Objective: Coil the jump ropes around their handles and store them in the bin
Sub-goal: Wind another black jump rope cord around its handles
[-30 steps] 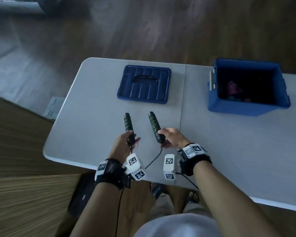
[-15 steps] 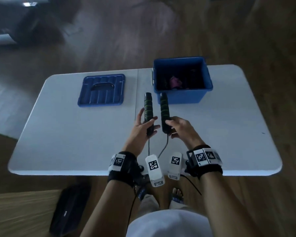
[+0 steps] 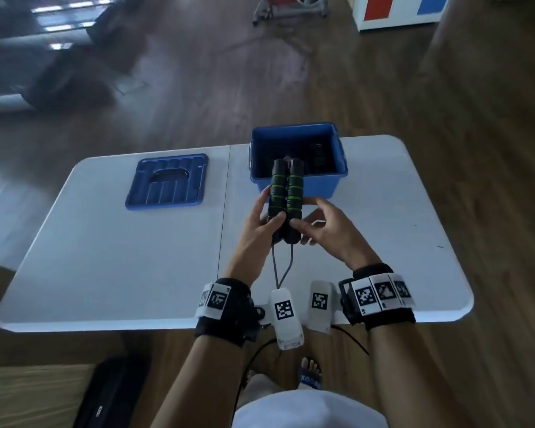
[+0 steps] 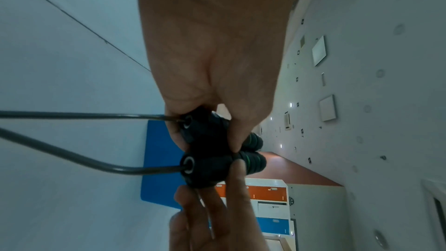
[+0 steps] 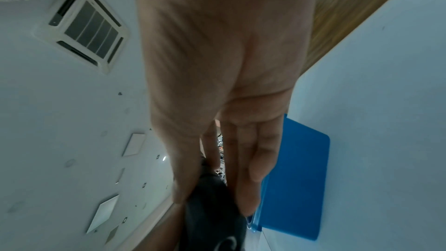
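Observation:
Two black jump-rope handles (image 3: pixel 286 197) with green rings stand side by side, touching, lifted just in front of the blue bin (image 3: pixel 317 184). My left hand (image 3: pixel 267 211) grips the left handle, thumb across its lower end. My right hand (image 3: pixel 301 213) pinches the right handle between thumb and fingers. The grey rope (image 3: pixel 280 268) hangs from both handle ends toward me and drops off the table's near edge, uncoiled. In the left wrist view the handles' ends (image 4: pixel 188 165) show with the rope (image 4: pixel 72 156) leaving them. The right wrist view shows a dark handle (image 5: pixel 212 217) under my fingers.
The bin's blue lid (image 3: pixel 167 182) lies flat to the left on the white folding table (image 3: pixel 105 257). Dark items lie inside the bin. A black bag (image 3: pixel 112 393) sits on the wooden floor at the lower left, beside my feet.
The two handles, held apart a second ago, have come together side by side and risen toward the bin. My view has swung so the bin is straight ahead.

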